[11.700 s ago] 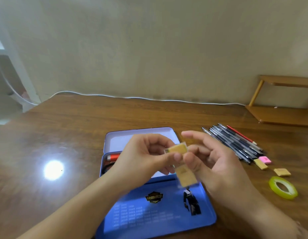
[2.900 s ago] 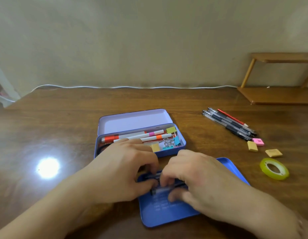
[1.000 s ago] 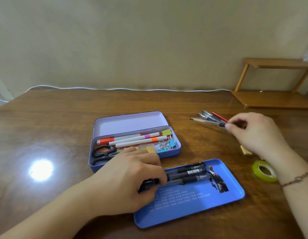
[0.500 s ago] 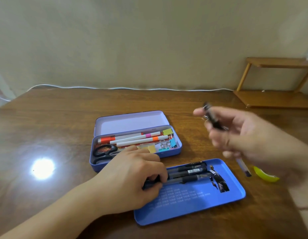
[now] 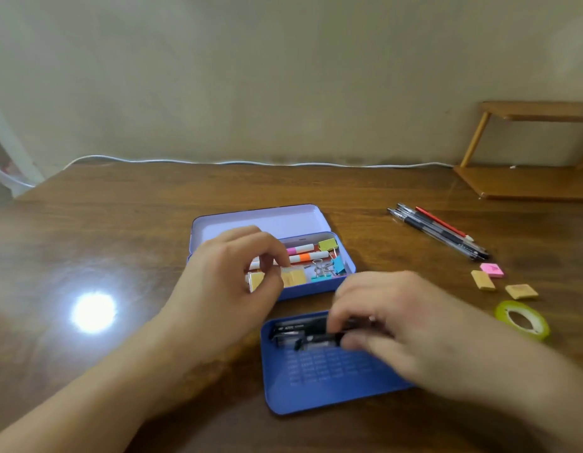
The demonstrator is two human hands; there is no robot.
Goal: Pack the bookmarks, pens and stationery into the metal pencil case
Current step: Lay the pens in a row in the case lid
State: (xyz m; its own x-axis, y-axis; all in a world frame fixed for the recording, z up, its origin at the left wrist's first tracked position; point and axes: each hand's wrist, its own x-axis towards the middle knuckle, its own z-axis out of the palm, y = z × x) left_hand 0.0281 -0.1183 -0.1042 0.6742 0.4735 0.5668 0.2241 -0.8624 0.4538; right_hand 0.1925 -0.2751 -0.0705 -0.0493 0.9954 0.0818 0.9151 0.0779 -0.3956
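Head view:
Pencil case (image 5: 344, 282): open on the table (image 5: 120, 240), lid (image 5: 267, 220) tilted back; markers (image 5: 308, 257), binder clips (image 5: 329, 268) and yellow notes (image 5: 293, 277) lie inside.
Blue tray (image 5: 323, 380): just in front of the case, with black pens (image 5: 300, 335) along its far edge.
Left hand (image 5: 228, 289): hovers over the case, fingers loosely curled, holding nothing.
Right hand (image 5: 394, 325): blurred, fingers curled round the black pens in the tray.
Loose pens (image 5: 440, 232): on the table, well to the right of the case.
Erasers (image 5: 483, 280): small pink and tan blocks near the loose pens.
Tape roll (image 5: 522, 320): green, beside the right forearm.
Wooden shelf (image 5: 532, 181): far right, against the wall.
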